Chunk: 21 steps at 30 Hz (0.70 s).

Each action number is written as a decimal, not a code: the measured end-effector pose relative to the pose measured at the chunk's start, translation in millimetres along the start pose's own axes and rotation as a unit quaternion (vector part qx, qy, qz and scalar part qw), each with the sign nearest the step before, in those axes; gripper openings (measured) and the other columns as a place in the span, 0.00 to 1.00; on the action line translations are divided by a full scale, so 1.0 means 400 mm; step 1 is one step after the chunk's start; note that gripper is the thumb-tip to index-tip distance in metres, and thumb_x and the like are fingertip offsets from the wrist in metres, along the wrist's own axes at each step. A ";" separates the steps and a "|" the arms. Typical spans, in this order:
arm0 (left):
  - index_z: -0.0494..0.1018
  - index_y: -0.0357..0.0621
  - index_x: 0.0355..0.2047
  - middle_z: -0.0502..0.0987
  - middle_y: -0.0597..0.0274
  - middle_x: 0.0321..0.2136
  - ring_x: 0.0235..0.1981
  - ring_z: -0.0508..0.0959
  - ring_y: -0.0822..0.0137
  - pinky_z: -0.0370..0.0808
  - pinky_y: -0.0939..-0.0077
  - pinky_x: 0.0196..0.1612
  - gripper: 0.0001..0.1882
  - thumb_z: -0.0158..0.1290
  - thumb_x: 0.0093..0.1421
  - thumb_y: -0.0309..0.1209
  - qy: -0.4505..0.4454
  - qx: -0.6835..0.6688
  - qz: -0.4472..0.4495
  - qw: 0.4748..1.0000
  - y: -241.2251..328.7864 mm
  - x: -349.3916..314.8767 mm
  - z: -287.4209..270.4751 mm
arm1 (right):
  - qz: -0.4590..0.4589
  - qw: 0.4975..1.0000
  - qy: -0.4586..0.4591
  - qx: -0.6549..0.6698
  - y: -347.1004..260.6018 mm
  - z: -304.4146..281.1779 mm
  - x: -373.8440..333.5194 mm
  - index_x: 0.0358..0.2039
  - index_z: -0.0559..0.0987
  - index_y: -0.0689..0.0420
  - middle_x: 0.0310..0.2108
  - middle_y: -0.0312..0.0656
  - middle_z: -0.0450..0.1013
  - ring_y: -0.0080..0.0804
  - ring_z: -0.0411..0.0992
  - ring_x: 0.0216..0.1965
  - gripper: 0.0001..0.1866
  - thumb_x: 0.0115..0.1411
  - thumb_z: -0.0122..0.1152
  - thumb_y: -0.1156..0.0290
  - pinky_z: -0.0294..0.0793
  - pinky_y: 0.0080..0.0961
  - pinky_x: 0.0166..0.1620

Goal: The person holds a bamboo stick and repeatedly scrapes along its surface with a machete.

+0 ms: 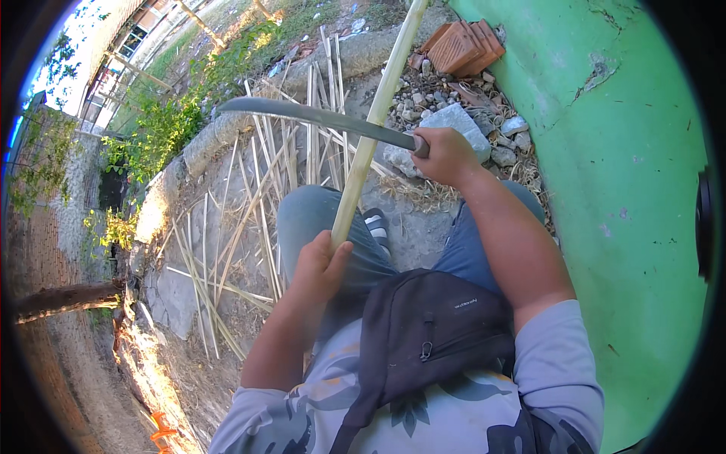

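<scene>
My left hand (pixel 318 266) is closed round the lower end of a long pale bamboo strip (pixel 358 170), which slants up and away past the top edge of the view. In my right hand (pixel 448 157) is the handle of a machete (pixel 325 117), its long, slightly curved grey blade pointing left. The blade crosses the bamboo strip well above my left hand; whether it touches or cuts into it I cannot tell. Both hands are above my knees.
Several split bamboo strips (pixel 261 189) lie scattered on the ground ahead and to the left. Rubble with a pale stone block (pixel 459 130) and stacked orange bricks (pixel 463 49) lies by the green wall (pixel 620 197) on my right. A black bag (pixel 431 333) rests on my lap.
</scene>
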<state>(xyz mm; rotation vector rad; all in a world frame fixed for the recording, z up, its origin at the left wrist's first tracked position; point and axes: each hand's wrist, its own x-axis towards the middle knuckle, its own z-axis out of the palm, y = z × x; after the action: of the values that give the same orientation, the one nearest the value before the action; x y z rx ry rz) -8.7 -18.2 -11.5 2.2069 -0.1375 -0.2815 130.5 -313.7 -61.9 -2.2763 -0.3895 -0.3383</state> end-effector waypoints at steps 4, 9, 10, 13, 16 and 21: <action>0.67 0.41 0.33 0.68 0.71 0.19 0.20 0.67 0.79 0.65 0.76 0.23 0.15 0.53 0.72 0.37 -0.010 -0.018 -0.017 1.000 0.009 -0.003 -0.004 | -0.044 0.998 -0.007 -0.048 -0.020 -0.028 -0.005 0.28 0.78 0.57 0.24 0.49 0.75 0.54 0.76 0.28 0.09 0.49 0.67 0.67 0.73 0.46 0.32; 0.69 0.37 0.33 0.69 0.62 0.19 0.23 0.66 0.74 0.67 0.71 0.26 0.16 0.54 0.72 0.37 -0.011 -0.048 -0.046 0.998 -0.006 -0.002 -0.005 | -0.130 0.986 -0.047 -0.094 -0.038 -0.030 0.000 0.28 0.78 0.57 0.23 0.49 0.75 0.54 0.77 0.28 0.10 0.50 0.68 0.67 0.74 0.47 0.32; 0.68 0.37 0.33 0.69 0.62 0.19 0.23 0.66 0.74 0.67 0.71 0.26 0.16 0.53 0.72 0.38 -0.012 -0.038 -0.032 0.999 -0.012 -0.005 -0.002 | -0.129 0.986 -0.049 -0.094 -0.032 -0.032 0.003 0.28 0.78 0.57 0.23 0.49 0.75 0.54 0.77 0.28 0.10 0.50 0.68 0.67 0.74 0.47 0.32; 0.68 0.37 0.34 0.68 0.63 0.19 0.23 0.65 0.75 0.67 0.72 0.27 0.16 0.52 0.73 0.38 -0.016 -0.050 -0.040 0.998 -0.009 -0.008 -0.004 | 0.051 0.998 -0.017 -0.017 -0.013 -0.024 0.018 0.34 0.84 0.51 0.27 0.48 0.80 0.53 0.79 0.32 0.10 0.51 0.67 0.65 0.78 0.47 0.36; 0.68 0.38 0.34 0.67 0.64 0.19 0.23 0.65 0.75 0.67 0.72 0.27 0.16 0.52 0.73 0.39 -0.020 -0.053 -0.035 0.998 -0.019 -0.016 -0.003 | -0.006 0.999 0.006 -0.049 -0.020 -0.044 0.000 0.30 0.80 0.56 0.23 0.50 0.76 0.54 0.77 0.28 0.08 0.51 0.68 0.68 0.75 0.47 0.33; 0.68 0.38 0.34 0.68 0.66 0.19 0.24 0.64 0.77 0.66 0.73 0.27 0.16 0.52 0.73 0.38 -0.022 -0.087 -0.049 0.995 -0.021 -0.013 -0.001 | -0.112 0.988 -0.039 -0.102 -0.047 -0.048 -0.008 0.30 0.80 0.54 0.24 0.49 0.76 0.54 0.77 0.29 0.09 0.48 0.68 0.69 0.75 0.47 0.33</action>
<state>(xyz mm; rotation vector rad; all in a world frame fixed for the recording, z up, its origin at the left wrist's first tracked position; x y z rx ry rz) -13.4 -11.7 -17.1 2.0375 -0.0285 -0.3829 118.0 -316.4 -38.1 -2.4548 -0.6835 -0.4191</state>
